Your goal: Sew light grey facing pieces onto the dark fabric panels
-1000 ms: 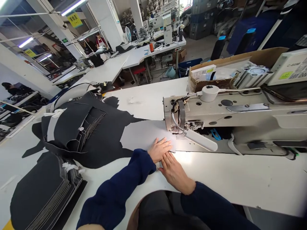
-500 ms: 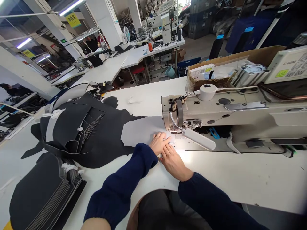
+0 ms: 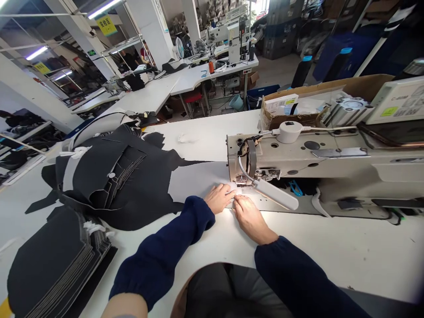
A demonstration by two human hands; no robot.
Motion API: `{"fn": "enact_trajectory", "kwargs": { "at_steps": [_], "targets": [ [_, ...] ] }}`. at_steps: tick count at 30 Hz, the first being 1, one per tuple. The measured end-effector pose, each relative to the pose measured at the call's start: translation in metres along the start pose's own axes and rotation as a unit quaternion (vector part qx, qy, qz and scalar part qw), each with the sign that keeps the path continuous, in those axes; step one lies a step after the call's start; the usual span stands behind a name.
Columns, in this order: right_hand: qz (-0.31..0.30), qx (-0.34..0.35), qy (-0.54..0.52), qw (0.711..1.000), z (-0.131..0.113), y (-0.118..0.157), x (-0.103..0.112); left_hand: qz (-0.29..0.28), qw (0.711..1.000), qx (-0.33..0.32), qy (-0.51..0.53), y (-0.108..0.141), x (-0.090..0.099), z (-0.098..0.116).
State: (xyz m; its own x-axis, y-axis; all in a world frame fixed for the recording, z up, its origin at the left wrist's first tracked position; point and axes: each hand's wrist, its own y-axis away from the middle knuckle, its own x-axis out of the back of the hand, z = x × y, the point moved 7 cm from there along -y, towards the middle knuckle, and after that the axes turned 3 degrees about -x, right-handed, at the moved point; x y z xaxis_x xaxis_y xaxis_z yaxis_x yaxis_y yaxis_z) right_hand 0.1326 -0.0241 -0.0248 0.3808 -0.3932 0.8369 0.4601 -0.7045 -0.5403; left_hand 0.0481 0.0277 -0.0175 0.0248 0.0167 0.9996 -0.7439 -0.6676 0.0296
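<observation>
The pale grey fabric panel (image 3: 198, 183) looks thin, soft and light, so it's best pressed flat, not pinched, and it runs up to the presser foot (image 3: 243, 179). My left hand (image 3: 218, 198) and right hand (image 3: 251, 219) lie open, close together, just before the foot, unclamped. Black cut cloth (image 3: 119, 176) spreads left of the foot.

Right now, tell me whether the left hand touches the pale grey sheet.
Touching: the head view shows the left hand lying on the pale grey sheet.
</observation>
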Motion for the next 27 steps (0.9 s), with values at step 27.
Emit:
{"fn": "enact_trajectory", "kwargs": {
  "at_steps": [27],
  "targets": [
    [-0.031, 0.029, 0.048, 0.998, -0.009, 0.075, 0.041, 0.0, 1.0, -0.002, 0.004, -0.039, -0.021, -0.021]
  ]
}}
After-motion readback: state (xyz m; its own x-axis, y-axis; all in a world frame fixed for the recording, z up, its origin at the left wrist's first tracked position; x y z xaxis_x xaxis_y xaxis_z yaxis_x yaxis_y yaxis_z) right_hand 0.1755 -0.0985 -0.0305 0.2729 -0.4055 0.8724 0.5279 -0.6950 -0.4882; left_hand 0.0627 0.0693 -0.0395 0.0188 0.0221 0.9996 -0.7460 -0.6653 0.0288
